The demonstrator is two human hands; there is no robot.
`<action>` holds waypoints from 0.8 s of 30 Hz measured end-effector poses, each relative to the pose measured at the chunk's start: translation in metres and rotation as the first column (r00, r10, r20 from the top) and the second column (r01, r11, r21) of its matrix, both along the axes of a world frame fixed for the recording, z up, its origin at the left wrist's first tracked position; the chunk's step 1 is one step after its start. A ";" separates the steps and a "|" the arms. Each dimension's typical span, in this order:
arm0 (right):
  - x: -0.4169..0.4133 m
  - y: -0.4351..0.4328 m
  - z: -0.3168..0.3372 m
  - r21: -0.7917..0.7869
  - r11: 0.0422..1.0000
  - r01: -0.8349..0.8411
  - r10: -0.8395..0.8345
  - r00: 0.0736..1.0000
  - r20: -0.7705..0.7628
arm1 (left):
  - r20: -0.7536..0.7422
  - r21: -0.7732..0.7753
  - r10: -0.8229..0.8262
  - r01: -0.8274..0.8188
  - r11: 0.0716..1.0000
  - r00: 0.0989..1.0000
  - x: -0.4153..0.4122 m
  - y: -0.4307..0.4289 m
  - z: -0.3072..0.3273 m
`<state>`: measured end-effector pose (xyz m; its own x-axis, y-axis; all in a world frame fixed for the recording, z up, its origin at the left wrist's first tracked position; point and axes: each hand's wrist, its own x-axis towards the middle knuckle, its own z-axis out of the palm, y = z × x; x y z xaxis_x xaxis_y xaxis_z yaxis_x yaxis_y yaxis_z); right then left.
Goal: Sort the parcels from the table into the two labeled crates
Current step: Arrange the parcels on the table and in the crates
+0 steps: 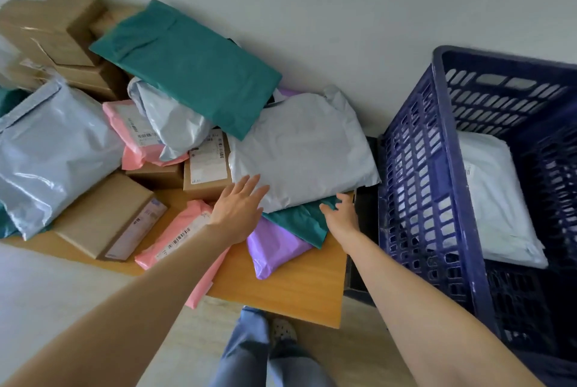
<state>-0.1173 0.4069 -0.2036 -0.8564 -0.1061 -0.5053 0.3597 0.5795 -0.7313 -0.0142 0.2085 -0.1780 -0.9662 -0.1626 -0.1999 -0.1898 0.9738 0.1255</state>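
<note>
A large white mailer bag (306, 149) lies on top of the parcel pile on the wooden table (293, 286). My left hand (239, 211) reaches with straight fingers to the bag's near left edge, fingertips at or just touching it. My right hand (342, 215) is at the bag's near right corner, fingers spread over a teal bag (299, 221) beneath; it grips nothing that I can see. A purple bag (274, 249) lies under the teal one. At the right stands a dark blue crate (437, 168) holding one white parcel (496, 196).
The pile also holds a big teal mailer (193, 65), grey bags (53, 149), pink bags (175, 236) and several cardboard boxes (109, 215). A wall runs behind the table. My legs stand on the wooden floor at the table's near edge.
</note>
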 end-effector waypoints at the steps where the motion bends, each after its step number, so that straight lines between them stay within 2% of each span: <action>1: -0.002 -0.002 -0.003 -0.017 0.999 0.029 -0.029 1.000 0.012 | 0.008 -0.022 -0.037 0.037 0.999 0.999 -0.005 -0.002 -0.002; 8: -0.015 -0.023 -0.024 -0.016 0.976 0.216 -0.214 0.973 0.083 | 0.085 -0.064 -0.183 0.189 0.980 0.979 -0.026 -0.017 -0.014; 13: -0.020 -0.037 -0.024 -0.049 0.892 0.449 -0.435 0.884 0.169 | 0.108 -0.113 -0.255 0.267 0.957 0.961 -0.033 -0.024 -0.016; 17: -0.022 -0.044 -0.021 -0.090 0.872 0.481 -0.465 0.872 0.150 | 0.112 -0.116 -0.272 0.285 0.952 0.956 -0.041 -0.019 -0.012; 24: -0.020 -0.041 0.009 -0.122 0.884 0.451 -0.454 0.891 -0.003 | 0.029 -0.095 -0.309 0.311 0.946 0.951 -0.058 0.000 0.001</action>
<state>-0.1376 0.3660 -0.1950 -0.8400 0.2410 -0.4862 0.5392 0.2704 -0.7976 -0.0726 0.2082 -0.1770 -0.9694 0.1253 -0.2113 0.1223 0.9921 0.0270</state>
